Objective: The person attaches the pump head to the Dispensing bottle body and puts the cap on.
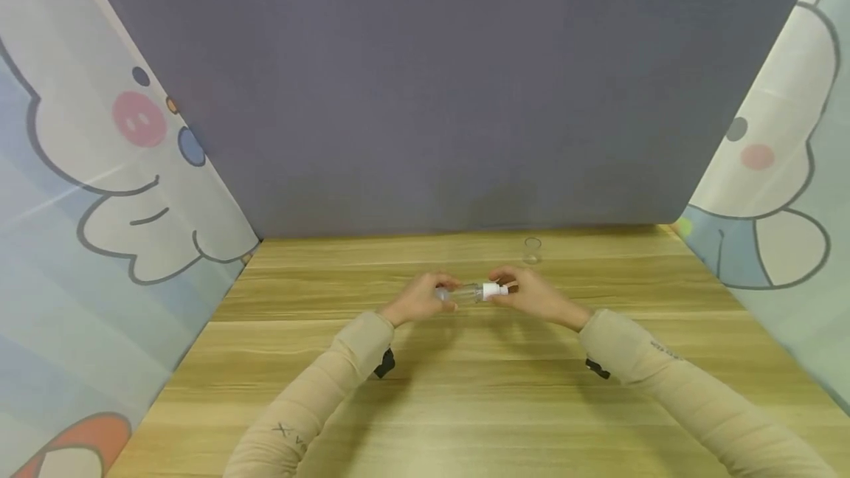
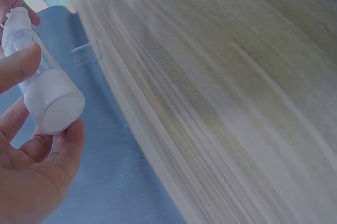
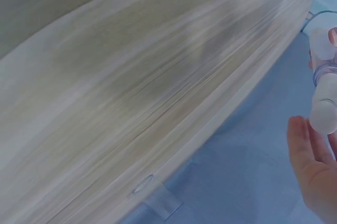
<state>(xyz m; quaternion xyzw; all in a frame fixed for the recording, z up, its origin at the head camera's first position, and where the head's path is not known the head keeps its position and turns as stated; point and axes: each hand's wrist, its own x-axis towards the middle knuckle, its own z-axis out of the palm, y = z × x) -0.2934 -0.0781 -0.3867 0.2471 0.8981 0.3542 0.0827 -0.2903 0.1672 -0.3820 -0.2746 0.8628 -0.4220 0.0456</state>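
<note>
A clear bottle (image 1: 468, 293) with a white pump top (image 1: 493, 290) lies sideways in the air between both hands, over the wooden table. My left hand (image 1: 420, 297) grips its base end, thumb on one side and fingers on the other; the whitish round base (image 2: 55, 100) faces the left wrist camera. At the other end, my right hand (image 1: 531, 295) holds the white top between thumb and fingers. From the right wrist, the fingertips (image 3: 299, 126) show right beside the rounded white end. Behind the right hand, a clear cylindrical cap (image 1: 532, 251) stands on the table.
The wood-grain table (image 1: 425, 404) ends at a dark grey panel (image 1: 425, 94) at the back. Cartoon-printed curtains (image 1: 80, 190) hang along the left and right sides. Black wrist straps (image 1: 385, 364) show under both sleeves.
</note>
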